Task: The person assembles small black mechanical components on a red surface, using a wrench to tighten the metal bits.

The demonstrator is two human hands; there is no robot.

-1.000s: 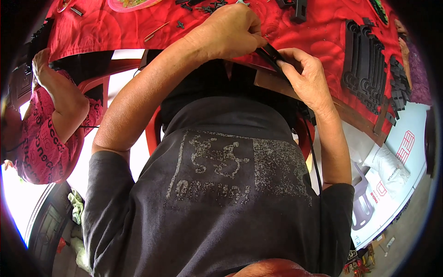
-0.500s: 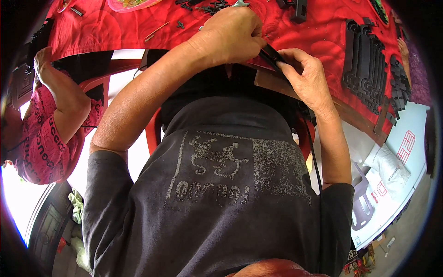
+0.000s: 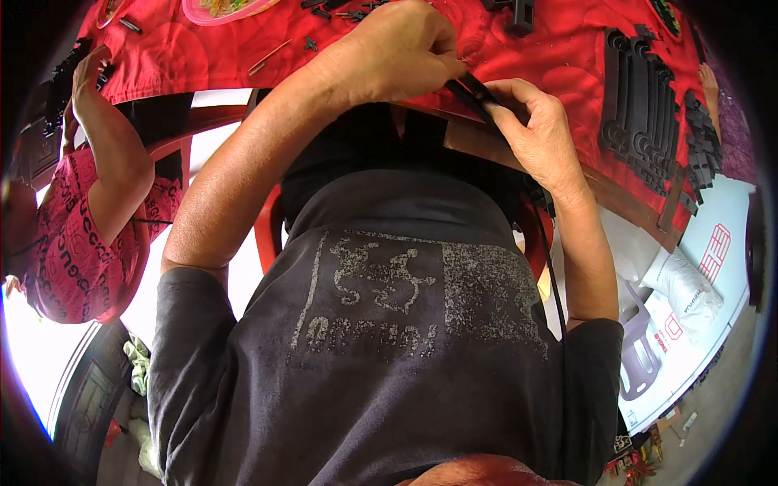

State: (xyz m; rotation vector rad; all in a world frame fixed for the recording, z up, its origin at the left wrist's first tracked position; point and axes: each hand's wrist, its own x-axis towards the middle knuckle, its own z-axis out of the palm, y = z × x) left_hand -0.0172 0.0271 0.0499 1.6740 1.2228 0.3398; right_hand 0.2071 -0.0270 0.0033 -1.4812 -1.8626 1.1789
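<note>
A long black plastic part (image 3: 476, 94) slants between my two hands, just above the table's near edge. My right hand (image 3: 531, 121) grips its lower end, with thumb and fingers curled around it. At the upper end, my left hand (image 3: 401, 53) is closed with its fingertips against the part. Whatever lies inside the left fist is hidden by the back of the hand. Small black pieces (image 3: 356, 14) lie on the cloth beyond my left wrist, and a small black cross-shaped piece (image 3: 310, 44) sits nearer.
On the red tablecloth (image 3: 186, 61) stands a pink-rimmed bowl (image 3: 231, 12). Long black parts (image 3: 636, 101) lie in a row at right, with a black block (image 3: 519, 16) farther back. A thin stick (image 3: 269, 57) rests at left. Another person (image 3: 89, 219) sits at left.
Both hands and the black part have shifted slightly left. A shiny metal tip seen beyond my left hand earlier is out of sight now. The other person's arm at left has moved.
</note>
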